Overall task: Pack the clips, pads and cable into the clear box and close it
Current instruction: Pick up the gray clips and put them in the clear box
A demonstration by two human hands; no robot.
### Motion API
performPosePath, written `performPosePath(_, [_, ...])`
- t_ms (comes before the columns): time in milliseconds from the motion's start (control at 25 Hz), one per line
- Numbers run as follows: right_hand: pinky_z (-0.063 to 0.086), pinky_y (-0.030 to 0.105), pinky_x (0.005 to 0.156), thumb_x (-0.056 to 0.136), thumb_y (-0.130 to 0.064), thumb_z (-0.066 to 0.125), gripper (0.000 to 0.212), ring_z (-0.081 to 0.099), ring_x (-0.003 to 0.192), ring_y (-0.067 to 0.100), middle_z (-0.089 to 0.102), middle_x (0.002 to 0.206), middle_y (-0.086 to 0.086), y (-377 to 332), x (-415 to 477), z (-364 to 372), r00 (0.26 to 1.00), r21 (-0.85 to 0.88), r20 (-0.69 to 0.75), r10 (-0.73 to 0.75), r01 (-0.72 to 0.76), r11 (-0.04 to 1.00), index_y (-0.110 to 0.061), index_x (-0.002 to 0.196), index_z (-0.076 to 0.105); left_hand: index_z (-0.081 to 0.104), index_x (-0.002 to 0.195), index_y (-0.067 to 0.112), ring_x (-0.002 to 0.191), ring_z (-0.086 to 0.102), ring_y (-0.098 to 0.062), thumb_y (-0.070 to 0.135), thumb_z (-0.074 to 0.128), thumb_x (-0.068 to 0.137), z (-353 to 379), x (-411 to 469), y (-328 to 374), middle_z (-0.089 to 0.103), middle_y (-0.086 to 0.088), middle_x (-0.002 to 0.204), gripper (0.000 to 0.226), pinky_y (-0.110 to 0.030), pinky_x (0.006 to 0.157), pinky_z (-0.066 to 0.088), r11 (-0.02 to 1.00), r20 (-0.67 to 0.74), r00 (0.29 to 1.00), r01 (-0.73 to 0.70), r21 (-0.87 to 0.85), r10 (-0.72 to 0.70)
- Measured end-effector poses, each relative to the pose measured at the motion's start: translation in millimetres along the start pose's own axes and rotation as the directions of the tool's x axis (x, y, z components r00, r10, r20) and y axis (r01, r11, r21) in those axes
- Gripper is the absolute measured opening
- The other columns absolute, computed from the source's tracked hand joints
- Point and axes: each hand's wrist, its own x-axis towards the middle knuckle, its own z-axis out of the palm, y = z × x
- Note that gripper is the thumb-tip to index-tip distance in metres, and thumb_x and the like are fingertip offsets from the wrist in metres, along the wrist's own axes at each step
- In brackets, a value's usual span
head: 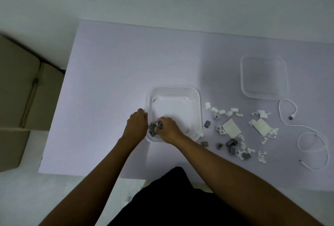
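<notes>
The clear box (196, 99) stands open in the middle of the white table. My left hand (137, 123) rests against its left rim, fingers curled on the edge. Over the box's near left corner, my right hand (169, 129) is closed on a few grey and white clips (154, 128). Several more clips (233, 146), grey and white, lie scattered to the right of the box, along with two white pads (231, 128) (262, 126). A white cable (314, 135) loops at the far right. The clear lid (263, 76) lies flat behind the cable.
A brown cardboard carton (23, 99) stands on the floor off the table's left edge. The table (108, 81) is white, with its near edge just in front of my dark clothing.
</notes>
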Motion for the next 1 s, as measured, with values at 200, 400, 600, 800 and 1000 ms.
performPosePath(200, [0.042, 0.033, 0.108, 0.097, -0.017, 0.06, 0.048, 0.056, 0.126, 0.029, 0.057, 0.14, 0.011, 6.6, -11.3, -3.3, 0.995, -0.016, 0.059, -0.084, 0.085, 0.996, -0.01, 0.143, 0.048, 0.049, 0.091, 0.008, 0.068, 0.054, -0.021, 0.027, 0.032, 0.104, 1.2, 3.1, -0.3, 0.06, -0.008, 0.083, 0.028, -0.03, 0.063, 0.039, 0.998, 0.009, 1.0, -0.008, 0.061, 0.008])
performPosePath(400, [0.036, 0.032, 0.112, 0.097, -0.012, 0.059, 0.054, 0.048, 0.135, 0.028, 0.049, 0.149, 0.01, 17.6, -21.2, -12.8, 0.996, 0.002, 0.019, -0.09, 0.09, 0.996, -0.01, 0.149, 0.041, 0.052, 0.099, 0.006, 0.071, 0.055, -0.022, 0.029, 0.035, 0.103, -2.3, 4.2, 5.6, 0.064, -0.011, 0.095, 0.029, -0.031, 0.064, 0.04, 0.986, -0.006, 0.999, 0.053, 0.16, -0.052])
performPosePath(600, [0.048, 0.02, 0.09, 0.094, -0.013, 0.064, 0.02, 0.066, 0.102, 0.013, 0.072, 0.112, 0.0, 44.5, -48.6, -60.1, 0.923, 0.212, -0.353, -0.156, 0.241, 0.947, -0.015, 0.113, 0.07, 0.047, 0.123, 0.008, 0.088, 0.065, -0.033, 0.025, 0.054, 0.096, -7.8, -7.9, 40.3, 0.054, -0.014, 0.119, 0.032, -0.034, 0.065, 0.045, 0.993, -0.159, 0.987, -0.002, 0.116, 0.021])
performPosePath(800, [0.047, 0.018, 0.082, 0.088, 0.002, 0.061, 0.015, 0.065, 0.088, 0.017, 0.072, 0.093, 0.004, 133.0, -85.1, -118.5, 0.757, 0.07, -0.643, -0.12, 0.214, 0.974, -0.01, 0.092, 0.07, 0.059, 0.11, 0.014, 0.086, 0.064, -0.025, 0.03, 0.053, 0.096, 38.1, -37.7, 117.3, 0.064, -0.006, 0.103, 0.023, -0.035, 0.075, 0.05, 0.888, 0.007, 0.888, -0.459, 0.018, 0.459])
performPosePath(1000, [0.05, 0.037, 0.096, 0.084, 0.009, 0.059, 0.031, 0.06, 0.107, 0.03, 0.07, 0.108, 0.013, 240.5, -102.3, -127.5, 0.87, -0.102, -0.476, -0.126, 0.087, 0.991, -0.008, 0.106, 0.072, 0.051, 0.126, 0.012, 0.097, 0.065, -0.028, 0.022, 0.049, 0.097, 128.7, -71.9, 167.6, 0.063, -0.012, 0.113, 0.031, -0.034, 0.081, 0.05, 0.856, 0.279, 0.867, -0.474, 0.205, 0.413])
